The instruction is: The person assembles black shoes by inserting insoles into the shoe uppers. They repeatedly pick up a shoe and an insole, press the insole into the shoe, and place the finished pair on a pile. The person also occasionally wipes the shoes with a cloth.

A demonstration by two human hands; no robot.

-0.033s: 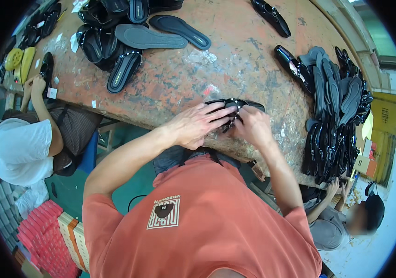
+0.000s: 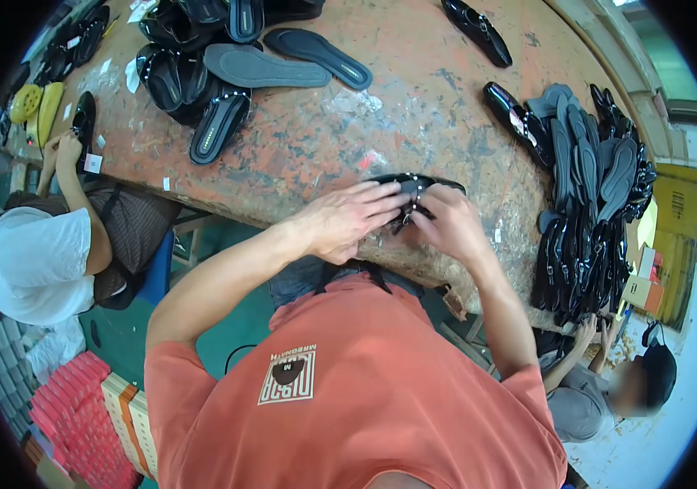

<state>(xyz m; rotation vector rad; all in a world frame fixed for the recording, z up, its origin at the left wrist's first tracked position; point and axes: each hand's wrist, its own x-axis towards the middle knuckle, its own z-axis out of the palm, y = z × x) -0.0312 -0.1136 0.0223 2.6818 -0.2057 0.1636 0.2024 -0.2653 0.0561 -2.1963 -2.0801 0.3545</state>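
A glossy black shoe [image 2: 405, 178] with a studded strap lies sideways at the table's near edge, partly hidden under both hands. My left hand [image 2: 342, 218] grips its left part, with fingers stretched across the opening and the thumb low on the near side. On the right part, my right hand [image 2: 452, 222] has bent fingers and the thumb pinching near the studded strap [image 2: 418, 196]. Whether the strap is fastened cannot be made out. Both hands touch the shoe.
Black shoes and grey insoles [image 2: 267, 67] lie at the far left of the worn table [image 2: 299, 155]. Another pile of shoes and insoles [image 2: 584, 155] is at the right. One person [image 2: 35, 253] works at the left, another [image 2: 589, 399] at the lower right.
My left fingers have drawn slightly left and closer together over the shoe. My right hand has shifted a little, still at the strap. The piles look the same.
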